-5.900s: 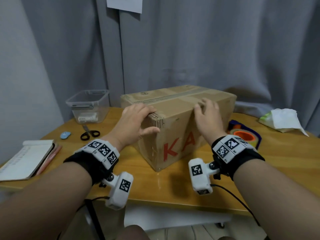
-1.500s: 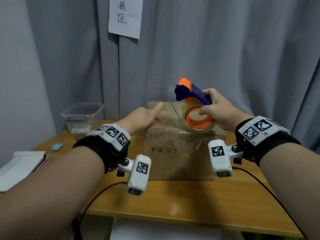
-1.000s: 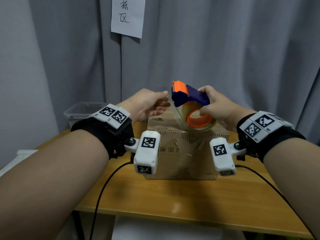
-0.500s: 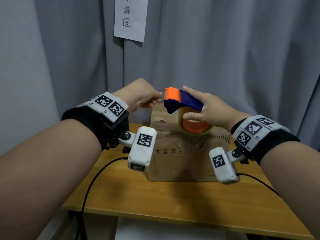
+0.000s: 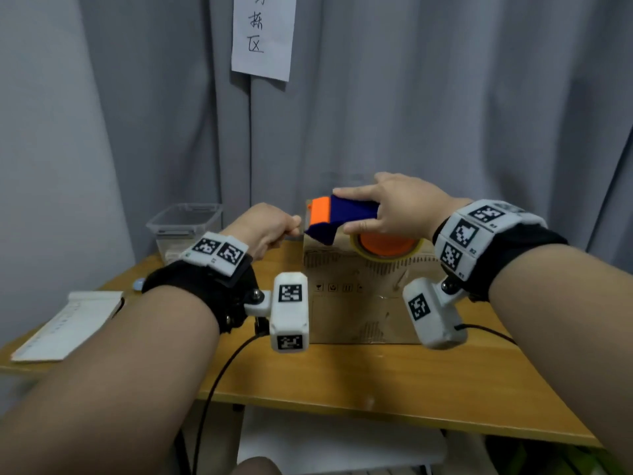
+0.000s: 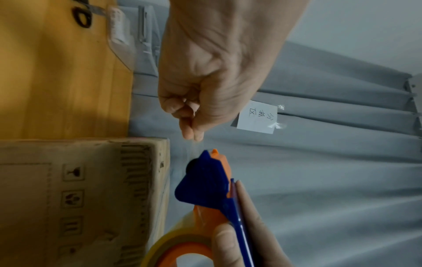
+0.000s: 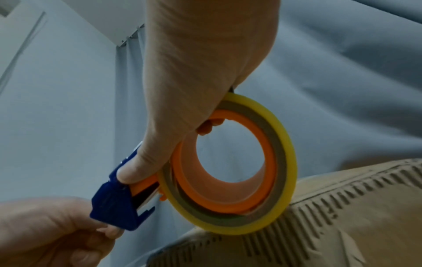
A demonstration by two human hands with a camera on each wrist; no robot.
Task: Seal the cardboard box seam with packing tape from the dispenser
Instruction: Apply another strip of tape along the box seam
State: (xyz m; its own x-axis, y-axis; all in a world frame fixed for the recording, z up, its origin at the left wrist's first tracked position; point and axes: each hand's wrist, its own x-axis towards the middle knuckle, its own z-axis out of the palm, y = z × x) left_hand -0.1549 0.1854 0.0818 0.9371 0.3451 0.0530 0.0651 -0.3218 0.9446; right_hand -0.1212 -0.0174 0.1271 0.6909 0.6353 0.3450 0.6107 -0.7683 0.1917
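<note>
The cardboard box (image 5: 363, 303) stands on the wooden table (image 5: 376, 382) with a short side facing me. My right hand (image 5: 356, 210) grips the blue and orange tape dispenser (image 5: 342, 217) just above the box top, and its yellowish tape roll (image 5: 387, 250) touches the top edge. In the right wrist view the thumb lies along the dispenser (image 7: 114, 204) and the roll (image 7: 280, 162) rests against the box (image 7: 319, 225). My left hand (image 5: 294, 226) pinches the clear tape end just left of the cutter. The left wrist view shows this pinch of the left hand (image 6: 194, 133) above the dispenser (image 6: 205, 180).
A clear plastic bin (image 5: 185, 224) stands at the back left. A notebook (image 5: 68, 320) lies at the left edge and scissors (image 6: 82, 18) lie near the bin. A grey curtain with a paper note (image 5: 263, 36) hangs close behind the box.
The box was turned and my right hand picked up the dispenser. Over the last second the dispenser came down and tipped flatter onto the box top, and my left hand took the tape end at the cutter.
</note>
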